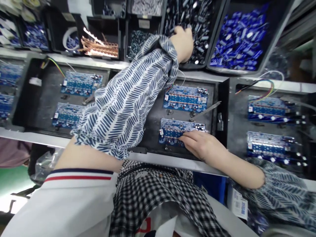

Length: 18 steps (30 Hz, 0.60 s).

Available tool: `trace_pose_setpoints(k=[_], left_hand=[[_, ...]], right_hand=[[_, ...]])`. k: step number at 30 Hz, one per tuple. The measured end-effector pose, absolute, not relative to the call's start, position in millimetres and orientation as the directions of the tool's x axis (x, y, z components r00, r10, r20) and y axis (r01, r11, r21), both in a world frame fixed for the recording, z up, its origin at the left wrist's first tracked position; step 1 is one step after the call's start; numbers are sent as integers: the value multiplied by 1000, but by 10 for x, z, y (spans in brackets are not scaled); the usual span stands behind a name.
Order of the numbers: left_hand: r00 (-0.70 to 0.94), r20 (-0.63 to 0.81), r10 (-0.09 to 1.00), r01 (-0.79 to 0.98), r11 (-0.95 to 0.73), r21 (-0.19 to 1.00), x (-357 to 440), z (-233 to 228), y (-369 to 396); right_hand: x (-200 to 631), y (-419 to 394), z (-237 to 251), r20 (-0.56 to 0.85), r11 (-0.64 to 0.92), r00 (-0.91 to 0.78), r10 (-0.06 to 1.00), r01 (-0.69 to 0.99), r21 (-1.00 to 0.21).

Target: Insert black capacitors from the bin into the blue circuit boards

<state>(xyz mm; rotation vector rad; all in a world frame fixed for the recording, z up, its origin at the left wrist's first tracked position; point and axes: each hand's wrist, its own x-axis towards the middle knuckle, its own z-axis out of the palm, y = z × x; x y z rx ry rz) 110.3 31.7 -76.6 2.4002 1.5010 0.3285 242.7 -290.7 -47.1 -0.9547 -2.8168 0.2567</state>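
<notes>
Left hand [184, 44] is buried in the bin of black capacitors [197, 23] on the upper shelf, fingers curled down among the parts; can't tell if it has one pinched yet. Right hand [198, 144] lies flat w/ fingertips pressing the near circuit board [179, 129], holding nothing, just steadying it at the front edge of the middle black tray [153, 118].

Capacitors look light, hard, smooth cans w/ thin bendable legs: best taken by the body, not the leads. Board is stiff but thin, prob. fragile at its soldered parts; safest at its bare edges.

A second board [185, 98] sits just behind, towards the tray's back edge. Tray walls close on the right; bin of blue capacitors [240, 39] adjoins. Room is tight, reach goes over the tray's back rim.
</notes>
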Motion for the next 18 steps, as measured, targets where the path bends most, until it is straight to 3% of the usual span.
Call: trace_pose_setpoints(k=[3, 5, 10, 15, 18], left_hand=[[216, -39, 976, 929, -193, 317, 1035, -674, 201], [198, -49, 979, 939, -175, 297, 971, -615, 120], [317, -44, 947, 918, -295, 265, 762, -496, -31], [461, -17, 887, 865, -445, 231, 578, -313, -81], [502, 36, 864, 844, -498, 198, 527, -228, -43]], right_hand=[[2411, -2928, -486, 57, 788, -794, 605, 586, -188], [2399, -2950, -490, 39, 799, -806, 591, 578, -164], [2391, -2906, -407, -1, 780, -791, 611, 603, -166], [2329, -2599, -268, 0, 613, -613, 790, 789, -36], [2280, -2439, -239, -91, 533, -533, 841, 846, -17]])
